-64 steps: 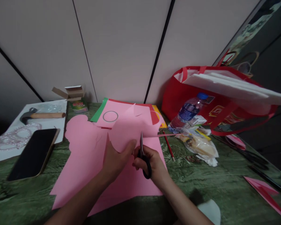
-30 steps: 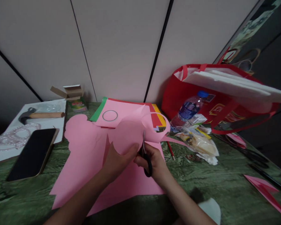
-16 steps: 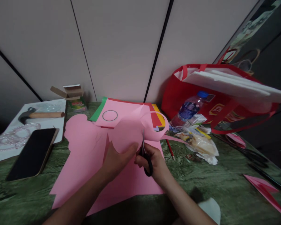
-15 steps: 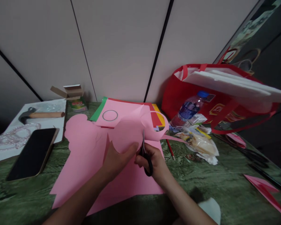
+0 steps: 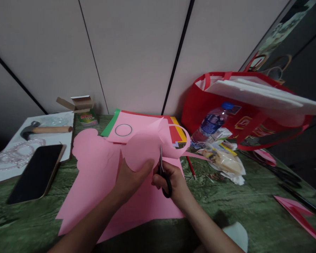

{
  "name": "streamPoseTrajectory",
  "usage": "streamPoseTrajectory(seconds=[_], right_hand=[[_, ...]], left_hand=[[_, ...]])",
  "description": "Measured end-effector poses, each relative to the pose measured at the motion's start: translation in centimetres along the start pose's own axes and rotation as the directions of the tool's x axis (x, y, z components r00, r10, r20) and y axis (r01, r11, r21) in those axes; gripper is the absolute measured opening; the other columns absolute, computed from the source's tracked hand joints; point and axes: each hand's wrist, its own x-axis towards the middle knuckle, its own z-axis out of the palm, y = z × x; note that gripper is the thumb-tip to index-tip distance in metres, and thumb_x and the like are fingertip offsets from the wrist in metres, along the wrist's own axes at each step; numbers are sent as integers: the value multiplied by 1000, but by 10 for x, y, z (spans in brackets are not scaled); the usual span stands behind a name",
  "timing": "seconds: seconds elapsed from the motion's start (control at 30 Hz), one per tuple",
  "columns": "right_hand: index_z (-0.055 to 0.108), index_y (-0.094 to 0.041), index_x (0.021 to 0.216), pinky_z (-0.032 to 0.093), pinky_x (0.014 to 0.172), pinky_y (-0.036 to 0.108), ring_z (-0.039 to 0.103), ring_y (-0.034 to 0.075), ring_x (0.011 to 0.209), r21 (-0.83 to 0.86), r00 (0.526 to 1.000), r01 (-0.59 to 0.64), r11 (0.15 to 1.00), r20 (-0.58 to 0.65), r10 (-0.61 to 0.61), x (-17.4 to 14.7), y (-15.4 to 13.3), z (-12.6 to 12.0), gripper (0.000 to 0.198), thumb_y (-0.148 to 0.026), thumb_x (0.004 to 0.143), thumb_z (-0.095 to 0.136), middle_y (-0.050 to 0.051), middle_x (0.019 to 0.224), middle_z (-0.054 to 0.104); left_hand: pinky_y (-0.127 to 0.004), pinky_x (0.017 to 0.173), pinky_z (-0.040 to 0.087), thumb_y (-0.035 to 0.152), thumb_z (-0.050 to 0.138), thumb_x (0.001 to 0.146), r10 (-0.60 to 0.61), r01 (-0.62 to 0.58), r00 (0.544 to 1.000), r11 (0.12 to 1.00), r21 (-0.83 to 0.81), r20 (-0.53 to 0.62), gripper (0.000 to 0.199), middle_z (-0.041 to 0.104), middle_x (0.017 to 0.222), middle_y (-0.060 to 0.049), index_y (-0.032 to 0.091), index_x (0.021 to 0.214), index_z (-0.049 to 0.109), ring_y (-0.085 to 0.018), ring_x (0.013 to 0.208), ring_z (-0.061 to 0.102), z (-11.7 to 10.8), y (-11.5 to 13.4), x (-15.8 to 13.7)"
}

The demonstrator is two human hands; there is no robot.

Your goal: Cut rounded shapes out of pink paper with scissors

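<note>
My left hand (image 5: 133, 179) grips a rounded piece of pink paper (image 5: 140, 149), thumb on top and the other fingers hidden beneath. In my right hand (image 5: 171, 179) is a pair of scissors (image 5: 166, 183) with black handles, fingers in the loops. The blades point away from me and lie along the right edge of the rounded piece, nearly closed. A curled pink paper strip (image 5: 186, 142) hangs off to the right of the blades. Below both hands lie larger pink sheets (image 5: 94, 196), one with a scalloped edge at the upper left.
On the left are a phone (image 5: 37, 174), a hammer (image 5: 46, 129), bead strings (image 5: 18, 154) and an opened small box (image 5: 86, 116). Coloured sheets (image 5: 110, 124) lie behind. A red pencil (image 5: 191, 168), a water bottle (image 5: 212, 124), food wrapping (image 5: 225, 161) and a red bag (image 5: 195, 109) stand right.
The rounded pink piece and the curled strip have shifted very slightly, and the scissor blades look a little nearer to closed. Both hands stay in almost the same place.
</note>
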Motion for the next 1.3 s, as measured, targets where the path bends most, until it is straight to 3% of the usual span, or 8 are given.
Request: streamPoseTrajectory(seconds=[0.3, 0.57, 0.83, 1.1, 1.3], right_hand=[[51, -17, 64, 32, 39, 20, 42, 8, 41, 0, 1000, 3, 1000, 4, -3, 0, 0, 0, 21, -32, 66, 66, -5, 48, 49], [50, -17, 64, 32, 38, 19, 41, 7, 40, 4, 1000, -8, 1000, -8, 8, -1, -2, 0, 19, -28, 65, 66, -6, 46, 49], [50, -17, 63, 31, 36, 19, 42, 7, 38, 14, 1000, -8, 1000, 5, 7, -2, 1, -1, 19, -29, 68, 65, -6, 45, 49], [50, -18, 63, 34, 37, 19, 43, 8, 38, 43, 999, -43, 998, -5, 43, -3, -3, 2, 18, -27, 65, 65, -6, 45, 49], [50, -18, 60, 36, 37, 20, 45, 8, 37, 77, 997, -70, 995, -25, 73, -3, -6, 7, 17, -27, 62, 65, -7, 42, 47]], left_hand=[[-19, 39, 39, 23, 61, 69, 17, -17, 1000, 1000, 18, -1, 8, 62, 57, 1, 15, 71, 61, -11, 49, 54, -1, -2, 1], [-19, 41, 38, 19, 59, 71, 74, -74, 997, 997, 5, -4, 15, 67, 74, -2, 15, 85, 60, -13, 60, 59, -1, -1, 2], [-19, 40, 37, 18, 59, 71, 70, -70, 998, 995, -65, 5, 12, 60, 63, 2, 15, 83, 57, -9, 48, 50, -1, -2, 3], [-20, 41, 36, 21, 58, 72, 66, -67, 998, 996, -52, -19, 7, 47, 50, 6, 17, 70, 52, -8, 44, 43, -1, 1, 3], [-21, 41, 35, 28, 54, 75, 66, -66, 997, 998, 5, -27, 29, 43, 43, 6, 18, 49, 44, -9, 43, 42, 1, 4, 1]])
